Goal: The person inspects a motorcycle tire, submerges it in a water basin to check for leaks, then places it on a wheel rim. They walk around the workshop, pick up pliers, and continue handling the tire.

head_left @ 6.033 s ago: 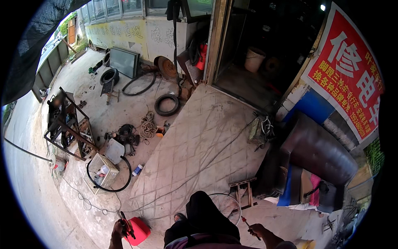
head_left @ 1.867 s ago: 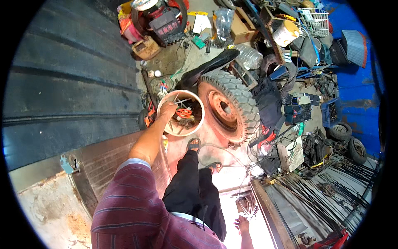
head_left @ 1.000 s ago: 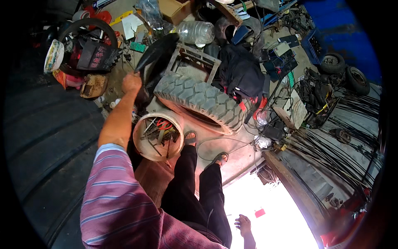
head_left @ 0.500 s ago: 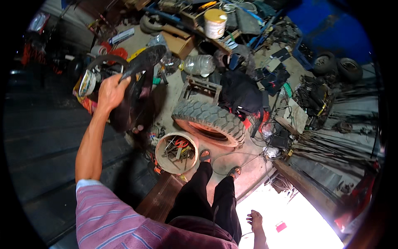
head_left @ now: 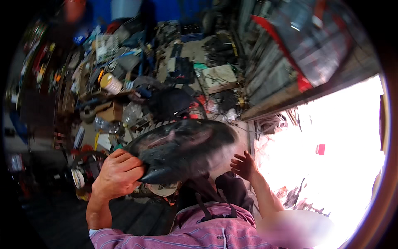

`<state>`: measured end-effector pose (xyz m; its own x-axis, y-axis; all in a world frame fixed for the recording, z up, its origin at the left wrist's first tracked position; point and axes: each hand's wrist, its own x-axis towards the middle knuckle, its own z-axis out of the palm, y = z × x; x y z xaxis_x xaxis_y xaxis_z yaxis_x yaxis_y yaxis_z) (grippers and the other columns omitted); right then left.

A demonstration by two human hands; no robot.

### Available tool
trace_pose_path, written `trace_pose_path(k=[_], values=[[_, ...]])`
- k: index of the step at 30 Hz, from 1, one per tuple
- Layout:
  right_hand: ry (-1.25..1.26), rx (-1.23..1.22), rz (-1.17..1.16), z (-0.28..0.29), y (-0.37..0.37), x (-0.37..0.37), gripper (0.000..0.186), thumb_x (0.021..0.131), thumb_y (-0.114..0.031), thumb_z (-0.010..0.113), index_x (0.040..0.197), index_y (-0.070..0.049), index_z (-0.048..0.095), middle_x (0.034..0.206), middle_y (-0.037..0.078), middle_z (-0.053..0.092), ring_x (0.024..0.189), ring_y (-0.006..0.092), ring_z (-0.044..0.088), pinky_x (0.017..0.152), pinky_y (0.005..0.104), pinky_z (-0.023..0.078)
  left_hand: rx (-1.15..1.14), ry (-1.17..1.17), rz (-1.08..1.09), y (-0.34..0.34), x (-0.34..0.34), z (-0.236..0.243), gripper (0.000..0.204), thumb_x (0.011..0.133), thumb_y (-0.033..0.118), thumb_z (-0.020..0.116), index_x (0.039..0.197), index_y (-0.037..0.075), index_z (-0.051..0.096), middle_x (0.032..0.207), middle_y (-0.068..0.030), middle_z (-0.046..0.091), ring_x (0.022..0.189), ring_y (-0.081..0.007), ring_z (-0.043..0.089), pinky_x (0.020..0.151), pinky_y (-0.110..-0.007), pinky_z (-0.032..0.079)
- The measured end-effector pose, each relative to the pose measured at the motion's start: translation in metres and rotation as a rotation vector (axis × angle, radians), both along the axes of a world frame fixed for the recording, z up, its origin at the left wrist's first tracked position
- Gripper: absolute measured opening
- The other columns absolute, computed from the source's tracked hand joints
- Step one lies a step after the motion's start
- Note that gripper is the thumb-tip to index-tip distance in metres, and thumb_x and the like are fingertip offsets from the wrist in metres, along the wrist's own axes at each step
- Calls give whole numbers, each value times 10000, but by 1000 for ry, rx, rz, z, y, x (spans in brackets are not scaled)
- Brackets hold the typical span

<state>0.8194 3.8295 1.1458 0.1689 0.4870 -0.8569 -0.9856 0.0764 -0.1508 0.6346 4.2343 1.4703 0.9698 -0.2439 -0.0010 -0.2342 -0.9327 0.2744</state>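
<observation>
In front of the person's body, the left hand (head_left: 118,173) closes round the near-left end of a blurred black rubbery piece (head_left: 186,151), which stretches rightward above the dark trousers (head_left: 197,193) and partly covers a pale bucket (head_left: 162,190); near its other end, the right hand (head_left: 244,166) is empty, fingers spread.

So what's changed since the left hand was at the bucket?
The left hand has left the bucket, taken hold of a black rubbery thing, now blurred, and lifted it rightward across the body's front. The right hand still holds nothing visible; the bucket, partly hidden, stays beside the legs.
</observation>
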Motion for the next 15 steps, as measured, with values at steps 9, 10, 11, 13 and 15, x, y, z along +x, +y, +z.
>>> trace_pose_path(k=[9,10,11,13,15], values=[[-176,419,-504,29,-236,56,533,952,-348,518,1294,60,545,1241,183,641,1098,314,636,1022,414,473,30,-339,-419,-230,213,28,266,747,172,706,1003,101,697,996,-48,661,1028,-258,633,924,-468,453],[-261,356,-515,16,-266,67,455,943,-262,523,1290,32,547,1253,191,627,1130,311,622,964,437,516,12,-346,-476,-252,233,30,256,750,151,692,997,84,696,994,-58,668,1022,-274,638,910,-468,460],[-335,293,-515,23,-296,83,438,941,-269,537,1250,40,565,1147,170,671,1009,281,671,879,393,560,-9,-326,-501,-281,247,31,256,742,135,687,992,81,696,991,-61,668,1017,-278,640,905,-468,463],[-752,205,-614,1,-369,90,372,935,-207,555,1203,50,579,1034,153,692,889,242,692,825,364,578,-78,-304,-579,-329,275,28,258,728,105,678,984,76,696,986,-65,669,1006,-287,643,895,-469,470],[-661,160,-628,60,-389,105,329,931,-165,558,1179,49,584,1010,143,689,858,220,690,799,350,582,-146,-312,-584,-367,290,24,280,702,67,657,980,66,695,978,-73,672,977,-295,649,877,-463,481]])
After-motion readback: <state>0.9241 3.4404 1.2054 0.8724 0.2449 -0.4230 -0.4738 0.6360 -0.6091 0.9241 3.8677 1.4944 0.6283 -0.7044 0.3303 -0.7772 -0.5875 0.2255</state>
